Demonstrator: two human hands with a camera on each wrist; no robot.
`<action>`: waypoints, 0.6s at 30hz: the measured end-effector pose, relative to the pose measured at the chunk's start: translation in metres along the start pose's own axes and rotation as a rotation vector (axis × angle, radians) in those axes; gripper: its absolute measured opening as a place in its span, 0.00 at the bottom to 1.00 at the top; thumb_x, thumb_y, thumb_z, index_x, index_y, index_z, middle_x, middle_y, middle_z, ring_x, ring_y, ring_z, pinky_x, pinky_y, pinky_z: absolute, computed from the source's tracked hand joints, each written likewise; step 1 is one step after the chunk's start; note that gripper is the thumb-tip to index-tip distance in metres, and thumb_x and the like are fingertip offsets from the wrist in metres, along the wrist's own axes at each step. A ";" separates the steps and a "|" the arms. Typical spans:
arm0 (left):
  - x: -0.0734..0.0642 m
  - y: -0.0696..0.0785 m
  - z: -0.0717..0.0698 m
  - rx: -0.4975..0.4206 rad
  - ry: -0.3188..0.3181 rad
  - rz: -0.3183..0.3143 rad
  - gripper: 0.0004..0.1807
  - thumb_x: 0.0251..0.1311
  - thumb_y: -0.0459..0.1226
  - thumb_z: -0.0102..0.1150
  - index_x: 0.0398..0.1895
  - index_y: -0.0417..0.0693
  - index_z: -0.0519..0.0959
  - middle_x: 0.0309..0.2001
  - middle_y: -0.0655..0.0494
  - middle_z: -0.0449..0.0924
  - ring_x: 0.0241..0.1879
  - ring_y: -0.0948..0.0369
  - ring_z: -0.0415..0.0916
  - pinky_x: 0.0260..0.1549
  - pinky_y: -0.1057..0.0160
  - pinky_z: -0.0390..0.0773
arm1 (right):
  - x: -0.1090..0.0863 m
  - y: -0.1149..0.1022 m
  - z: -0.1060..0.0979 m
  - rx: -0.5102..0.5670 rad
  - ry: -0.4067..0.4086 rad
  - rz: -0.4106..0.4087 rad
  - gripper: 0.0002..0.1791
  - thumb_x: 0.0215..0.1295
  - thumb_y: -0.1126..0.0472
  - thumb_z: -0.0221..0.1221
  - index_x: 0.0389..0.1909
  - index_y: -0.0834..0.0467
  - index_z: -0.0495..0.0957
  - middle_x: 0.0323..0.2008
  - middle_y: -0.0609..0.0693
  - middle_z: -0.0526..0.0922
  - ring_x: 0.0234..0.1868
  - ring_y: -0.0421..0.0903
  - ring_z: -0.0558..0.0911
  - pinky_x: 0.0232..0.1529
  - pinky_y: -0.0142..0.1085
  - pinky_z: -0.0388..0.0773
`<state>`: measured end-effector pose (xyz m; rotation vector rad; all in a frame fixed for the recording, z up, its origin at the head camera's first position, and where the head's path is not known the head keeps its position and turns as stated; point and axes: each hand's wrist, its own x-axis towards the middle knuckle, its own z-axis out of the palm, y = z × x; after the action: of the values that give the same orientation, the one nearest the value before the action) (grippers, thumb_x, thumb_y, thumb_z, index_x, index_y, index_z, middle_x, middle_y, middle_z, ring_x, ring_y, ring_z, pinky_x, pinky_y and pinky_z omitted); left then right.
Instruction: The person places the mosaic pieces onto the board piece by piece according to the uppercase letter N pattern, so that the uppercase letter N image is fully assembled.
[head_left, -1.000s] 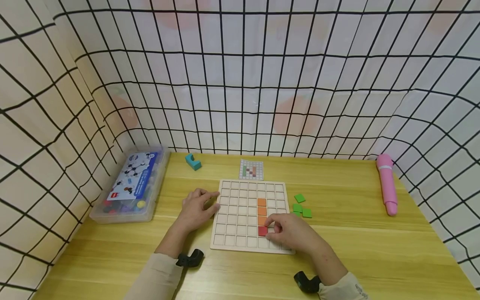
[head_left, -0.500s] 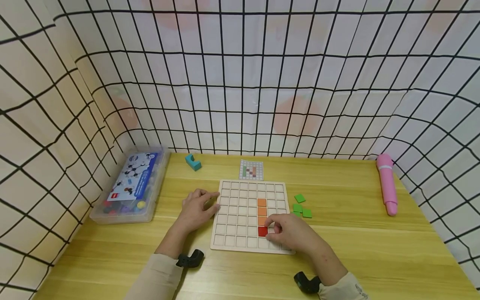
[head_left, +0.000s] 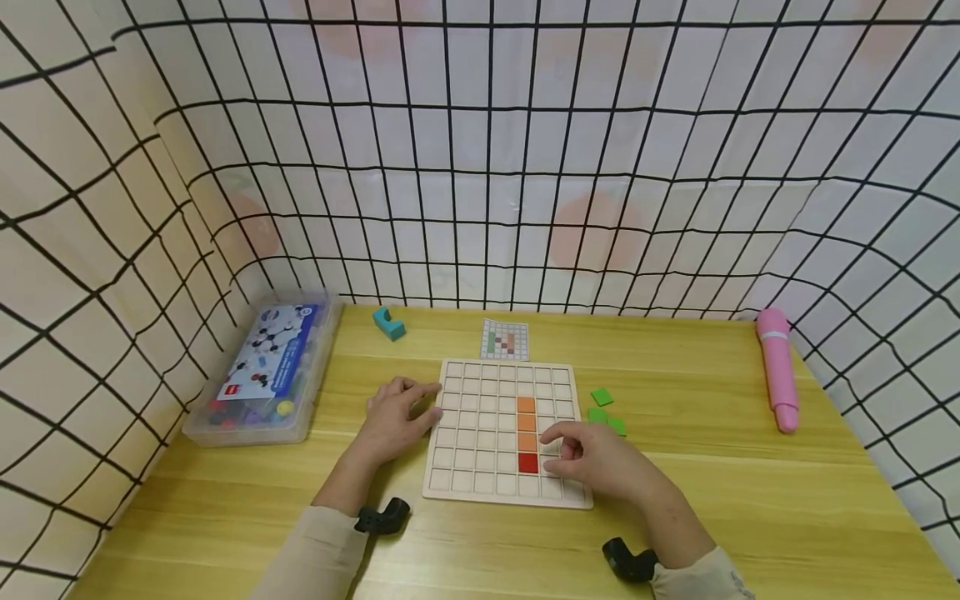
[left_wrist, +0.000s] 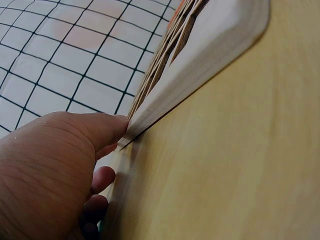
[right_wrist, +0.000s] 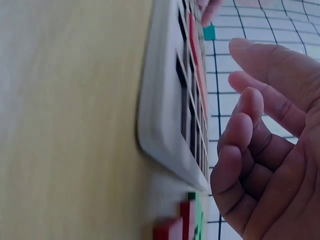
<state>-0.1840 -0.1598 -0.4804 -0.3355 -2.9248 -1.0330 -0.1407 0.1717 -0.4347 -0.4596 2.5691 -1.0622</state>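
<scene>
A wooden grid board (head_left: 463, 459) lies on the table in the head view. A column of orange tiles (head_left: 527, 423) sits in its cells, with one red tile (head_left: 528, 462) directly below them. My left hand (head_left: 393, 421) touches the board's left edge with thumb and forefinger. Over the board's right side is my right hand (head_left: 600, 458), thumb and forefinger apart beside the red tile and holding nothing. Several green tiles (head_left: 602, 397) lie right of the board, partly hidden by that hand. Red pieces (right_wrist: 169, 229) show low in the right wrist view.
Behind the board lies a small pattern card (head_left: 505, 340), with a teal block (head_left: 389, 324) to its left. A clear plastic box (head_left: 264, 371) of coloured parts stands at the left, and a pink cylinder (head_left: 778, 371) lies far right. A black-gridded white cloth (head_left: 465, 167) surrounds the table.
My right hand has drawn back slightly to the right from the red tile, which stays in its cell. My left hand remains at the board's edge.
</scene>
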 end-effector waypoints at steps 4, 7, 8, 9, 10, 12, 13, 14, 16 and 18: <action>0.001 0.000 0.000 0.000 -0.004 -0.002 0.24 0.69 0.47 0.62 0.67 0.57 0.78 0.55 0.48 0.75 0.59 0.48 0.68 0.62 0.37 0.57 | -0.006 0.005 -0.009 0.030 -0.001 0.040 0.16 0.63 0.55 0.70 0.50 0.54 0.83 0.28 0.46 0.74 0.25 0.40 0.70 0.25 0.30 0.67; 0.001 0.001 0.001 -0.001 -0.004 -0.005 0.24 0.69 0.47 0.63 0.67 0.57 0.78 0.55 0.48 0.75 0.59 0.48 0.68 0.62 0.37 0.57 | -0.011 0.012 -0.015 0.039 0.001 0.068 0.17 0.63 0.55 0.70 0.50 0.54 0.83 0.28 0.46 0.73 0.23 0.40 0.69 0.23 0.31 0.66; 0.001 0.001 0.001 -0.002 -0.004 -0.006 0.24 0.69 0.47 0.63 0.67 0.58 0.78 0.55 0.48 0.75 0.59 0.48 0.68 0.62 0.37 0.57 | -0.012 0.015 -0.016 0.040 0.002 0.068 0.17 0.63 0.55 0.70 0.51 0.55 0.83 0.28 0.46 0.73 0.23 0.40 0.69 0.23 0.31 0.66; 0.001 0.000 0.001 0.001 -0.003 -0.005 0.24 0.69 0.47 0.63 0.67 0.58 0.78 0.55 0.48 0.75 0.58 0.48 0.68 0.62 0.37 0.57 | -0.014 0.018 -0.017 0.036 0.004 0.068 0.16 0.63 0.55 0.70 0.50 0.55 0.83 0.28 0.47 0.73 0.23 0.40 0.69 0.23 0.31 0.66; 0.001 0.001 0.001 0.000 -0.003 -0.005 0.24 0.69 0.47 0.63 0.67 0.58 0.78 0.55 0.48 0.75 0.58 0.48 0.68 0.62 0.38 0.58 | -0.015 0.021 -0.019 0.024 0.007 0.067 0.16 0.63 0.56 0.70 0.50 0.55 0.83 0.27 0.46 0.73 0.24 0.40 0.70 0.24 0.31 0.66; 0.001 0.001 0.001 0.001 -0.002 -0.005 0.24 0.69 0.47 0.63 0.67 0.58 0.78 0.55 0.48 0.75 0.58 0.48 0.68 0.62 0.38 0.58 | -0.018 0.027 -0.021 -0.004 0.011 0.067 0.15 0.63 0.55 0.70 0.50 0.54 0.83 0.27 0.46 0.74 0.25 0.39 0.71 0.27 0.30 0.67; 0.001 0.000 0.001 0.002 -0.003 -0.005 0.24 0.69 0.47 0.63 0.67 0.58 0.78 0.55 0.48 0.75 0.58 0.48 0.68 0.62 0.38 0.58 | -0.020 0.030 -0.022 -0.013 0.013 0.072 0.15 0.63 0.55 0.70 0.49 0.53 0.84 0.27 0.45 0.74 0.26 0.39 0.71 0.28 0.30 0.68; 0.001 0.000 0.001 0.003 -0.003 -0.006 0.24 0.69 0.47 0.63 0.67 0.58 0.78 0.55 0.48 0.75 0.58 0.48 0.68 0.62 0.38 0.58 | -0.021 0.032 -0.023 -0.024 0.017 0.077 0.15 0.63 0.54 0.70 0.49 0.52 0.84 0.27 0.45 0.74 0.27 0.39 0.72 0.29 0.30 0.69; 0.001 0.000 0.001 0.005 -0.003 -0.007 0.24 0.69 0.47 0.63 0.67 0.59 0.78 0.55 0.49 0.75 0.59 0.48 0.68 0.62 0.38 0.58 | -0.024 0.037 -0.025 -0.040 0.026 0.089 0.15 0.62 0.53 0.71 0.49 0.51 0.84 0.27 0.45 0.74 0.28 0.39 0.72 0.30 0.30 0.69; 0.001 0.000 0.001 0.008 -0.003 -0.008 0.24 0.69 0.47 0.63 0.67 0.59 0.78 0.55 0.49 0.75 0.59 0.48 0.68 0.62 0.37 0.58 | -0.027 0.041 -0.027 -0.044 0.035 0.096 0.15 0.61 0.52 0.71 0.48 0.50 0.85 0.27 0.44 0.74 0.29 0.39 0.73 0.31 0.30 0.69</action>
<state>-0.1853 -0.1589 -0.4811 -0.3260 -2.9339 -1.0225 -0.1343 0.2267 -0.4413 -0.3277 2.6210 -0.9903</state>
